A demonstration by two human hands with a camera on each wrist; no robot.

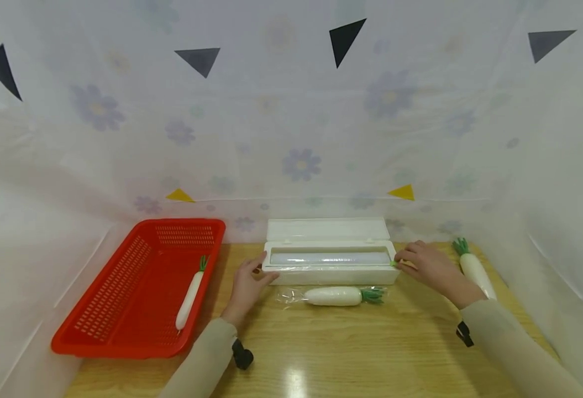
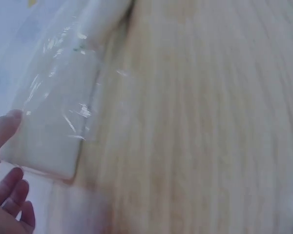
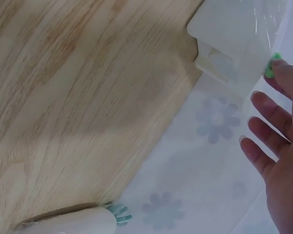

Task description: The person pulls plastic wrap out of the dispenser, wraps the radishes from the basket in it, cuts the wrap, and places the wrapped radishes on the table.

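A white cling film box (image 1: 331, 275) stands on the table with its lid (image 1: 327, 229) tipped back, and a roll of clear film (image 1: 328, 258) lies inside. My left hand (image 1: 246, 284) rests at the box's left end, thumb by the front and a finger at the side. At the right end my right hand (image 1: 427, 268) pinches a small green slider (image 3: 272, 66) between thumb and forefinger; its other fingers stand apart. In front of the box lies a white radish (image 1: 333, 296) with green leaves, on or in clear film; which one I cannot tell.
To the left stands a red plastic basket (image 1: 132, 351) with a thin white radish (image 1: 190, 301) inside. Another white radish (image 1: 476, 272) lies at the right edge of the table, beside my right forearm. A flower-patterned sheet (image 1: 291, 127) hangs behind the box.
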